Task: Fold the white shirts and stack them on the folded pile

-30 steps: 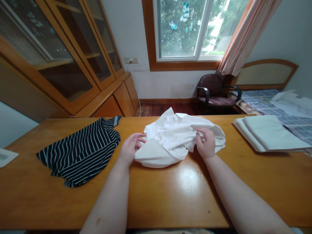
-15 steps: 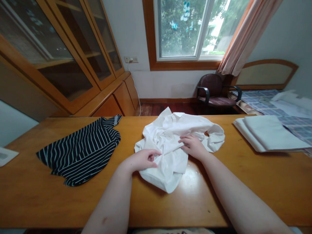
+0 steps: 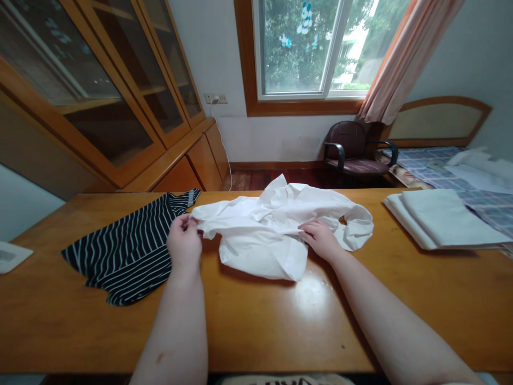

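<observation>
A crumpled white shirt [image 3: 276, 224] lies in the middle of the wooden table [image 3: 260, 321]. My left hand [image 3: 183, 243] is closed on one end of it, pinched and stretched out to the left, just over the edge of a black-and-white striped garment [image 3: 128, 248]. My right hand [image 3: 319, 238] rests on the shirt's middle with its fingers curled into the cloth, holding it down.
Folded white cloths [image 3: 436, 219] are stacked at the table's right end. A white object [image 3: 10, 256] sits at the far left edge. Beyond the table stand a dark armchair [image 3: 355, 149], a bed [image 3: 460, 166] and a glass-fronted wooden cabinet [image 3: 100, 96].
My left hand has taken a part of the white shirt and drawn it out to the left, spreading the bundle. My right hand has stayed on the shirt's middle.
</observation>
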### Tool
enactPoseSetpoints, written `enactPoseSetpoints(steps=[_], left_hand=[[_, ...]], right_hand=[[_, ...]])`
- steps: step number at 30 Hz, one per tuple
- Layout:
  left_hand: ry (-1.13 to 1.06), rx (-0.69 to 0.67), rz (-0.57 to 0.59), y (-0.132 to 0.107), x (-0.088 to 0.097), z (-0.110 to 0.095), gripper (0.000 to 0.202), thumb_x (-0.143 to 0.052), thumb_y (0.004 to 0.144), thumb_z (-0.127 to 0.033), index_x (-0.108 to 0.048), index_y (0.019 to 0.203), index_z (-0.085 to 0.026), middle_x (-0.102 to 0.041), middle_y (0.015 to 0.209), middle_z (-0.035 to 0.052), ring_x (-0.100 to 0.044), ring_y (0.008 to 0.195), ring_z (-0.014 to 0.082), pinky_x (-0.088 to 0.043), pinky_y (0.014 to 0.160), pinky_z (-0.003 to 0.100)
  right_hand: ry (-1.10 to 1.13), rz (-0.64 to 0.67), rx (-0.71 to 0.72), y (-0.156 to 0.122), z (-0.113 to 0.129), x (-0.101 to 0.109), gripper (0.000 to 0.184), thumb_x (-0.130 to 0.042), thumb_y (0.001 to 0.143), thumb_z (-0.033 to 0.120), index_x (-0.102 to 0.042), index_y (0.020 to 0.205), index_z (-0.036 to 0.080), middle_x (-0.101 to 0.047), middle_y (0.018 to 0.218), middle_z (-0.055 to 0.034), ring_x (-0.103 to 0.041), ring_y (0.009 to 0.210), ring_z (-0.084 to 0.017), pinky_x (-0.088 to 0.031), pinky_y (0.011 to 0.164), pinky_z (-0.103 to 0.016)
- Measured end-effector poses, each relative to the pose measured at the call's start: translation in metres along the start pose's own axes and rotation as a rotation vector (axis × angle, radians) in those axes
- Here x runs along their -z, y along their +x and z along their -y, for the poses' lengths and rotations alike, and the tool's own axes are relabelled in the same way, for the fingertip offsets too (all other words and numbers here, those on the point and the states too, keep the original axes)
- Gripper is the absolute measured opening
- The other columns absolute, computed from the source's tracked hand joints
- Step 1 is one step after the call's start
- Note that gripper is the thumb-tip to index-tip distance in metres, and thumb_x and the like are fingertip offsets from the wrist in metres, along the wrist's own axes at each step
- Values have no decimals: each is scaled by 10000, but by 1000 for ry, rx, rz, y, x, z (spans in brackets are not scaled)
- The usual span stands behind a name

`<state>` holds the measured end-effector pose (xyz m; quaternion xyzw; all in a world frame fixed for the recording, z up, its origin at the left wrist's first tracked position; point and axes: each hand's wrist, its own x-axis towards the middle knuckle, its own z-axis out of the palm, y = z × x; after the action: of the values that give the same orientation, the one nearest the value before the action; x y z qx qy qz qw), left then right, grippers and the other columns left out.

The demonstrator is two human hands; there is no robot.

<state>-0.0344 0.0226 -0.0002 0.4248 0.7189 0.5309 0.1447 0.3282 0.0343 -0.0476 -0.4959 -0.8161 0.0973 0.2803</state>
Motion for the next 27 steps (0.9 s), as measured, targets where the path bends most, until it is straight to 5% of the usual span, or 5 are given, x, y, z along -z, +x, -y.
enactPoseSetpoints(steps=[9, 12, 15, 19, 27], left_hand=[[-166, 53, -33, 23, 1, 15, 501, -189, 942, -399, -164, 1410, -222, -462, 1343, 136, -476, 1210, 275, -474, 895, 462], [121, -57, 145, 7, -10, 6, 740, -363, 895, -476, 2, 1449, -148, -133, 1508, 199, -278, 1344, 314, -362, 1023, 451], [373, -205, 491, -17, -21, -3, 958, -691, 644, -528, -233, 1430, -227, 23, 1541, 134, -9, 1386, 391, -169, 1098, 515], [671, -329, 954, -38, -32, -7, 959, -765, 527, -487, -369, 1381, -305, -140, 1527, 122, -82, 1376, 415, -191, 1053, 558], [521, -425, 958, -37, -43, -8, 166, -549, 740, -269, -659, 852, -214, -647, 930, 62, -599, 882, 221, -438, 803, 309]], right_hand=[[71, 27, -66, 0, -4, -2, 226, -489, 880, 301, -696, 887, 212, -701, 915, -48, -576, 902, -222, -448, 820, -365], [79, 38, -67, 0, -3, -2, 241, -478, 884, 315, -696, 868, 214, -698, 898, -53, -581, 880, -218, -448, 809, -364], [72, 37, -78, 0, -2, -2, 245, -475, 886, 319, -695, 875, 211, -697, 897, -54, -584, 881, -217, -449, 800, -354], [71, 36, -64, 0, -1, -2, 233, -480, 886, 305, -692, 874, 209, -699, 901, -48, -587, 881, -209, -442, 807, -338], [92, 36, -74, 0, -2, -2, 233, -487, 875, 305, -700, 866, 210, -698, 900, -58, -588, 888, -217, -446, 812, -352]])
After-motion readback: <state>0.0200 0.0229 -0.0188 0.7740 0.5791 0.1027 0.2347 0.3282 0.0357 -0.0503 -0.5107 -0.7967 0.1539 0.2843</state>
